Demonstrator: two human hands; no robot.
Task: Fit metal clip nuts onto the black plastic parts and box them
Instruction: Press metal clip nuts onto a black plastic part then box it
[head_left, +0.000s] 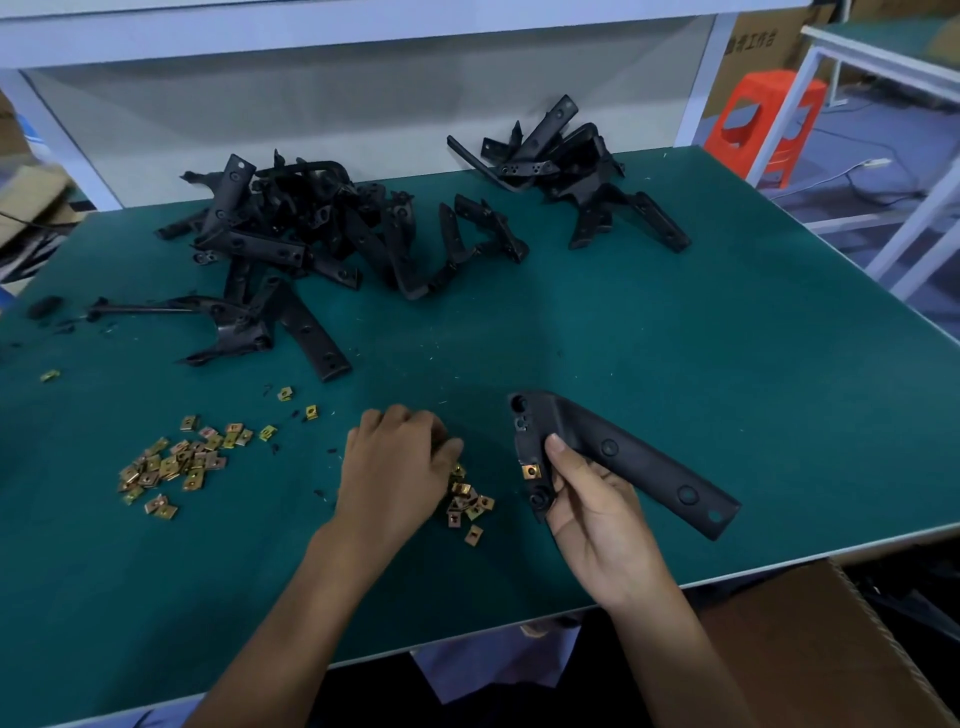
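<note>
Fingers (410, 420) of my left hand (397, 470): curled over loose clip nuts (467, 506) near the worktop (675, 338) front edge; pinching one or not, I cannot tell. Right hand (597, 512): clamped on the black plastic part (639, 465), just beside. Risk: a fumbled nut skids off the edge.

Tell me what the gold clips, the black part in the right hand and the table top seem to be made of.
The clips: thin bent metal, apparently with a yellowish plating; they glint brassy. The black part in the right hand: likely moulded plastic, matt with a dull sheen. The table top: a dark green mat, perhaps rubber or vinyl; smooth, soft glare.
</note>
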